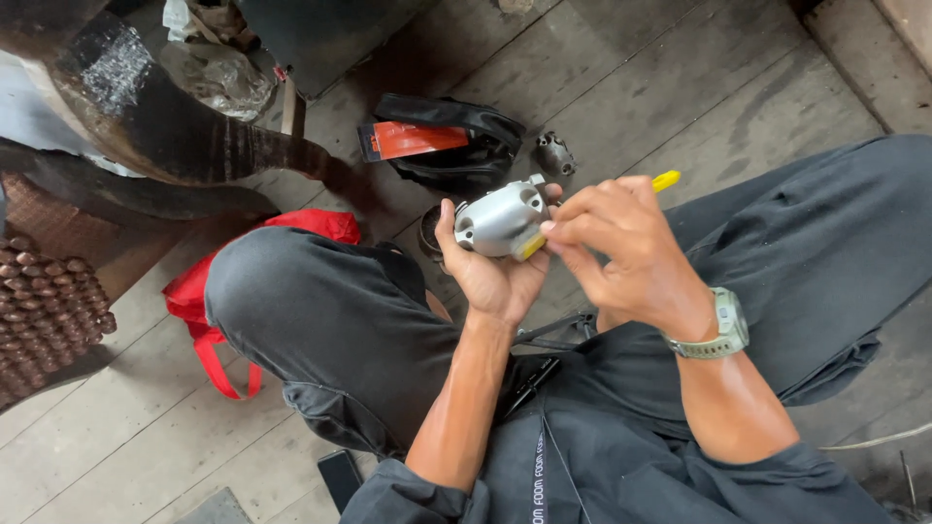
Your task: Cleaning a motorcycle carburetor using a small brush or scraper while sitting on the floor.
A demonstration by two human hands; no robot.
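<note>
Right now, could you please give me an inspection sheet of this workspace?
Surface: worn grey wooden floor, person sitting on it.
Job's things: silver metal part and yellow-handled tool.
Clutter: black pouch with orange card, small metal piece, red bag, phone.
Grippers: left hand cradles the metal part; right hand grips the tool against it.
Cables: nothing seen.
Surroundings: dark carved wood, beaded mat.

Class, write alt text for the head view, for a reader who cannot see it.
Seen from above, a seated person's left hand holds a silver metal part while the right hand works a yellow-handled tool against it. Beyond the knees, on the plank floor, lie a black pouch with an orange card and a red bag.
</note>
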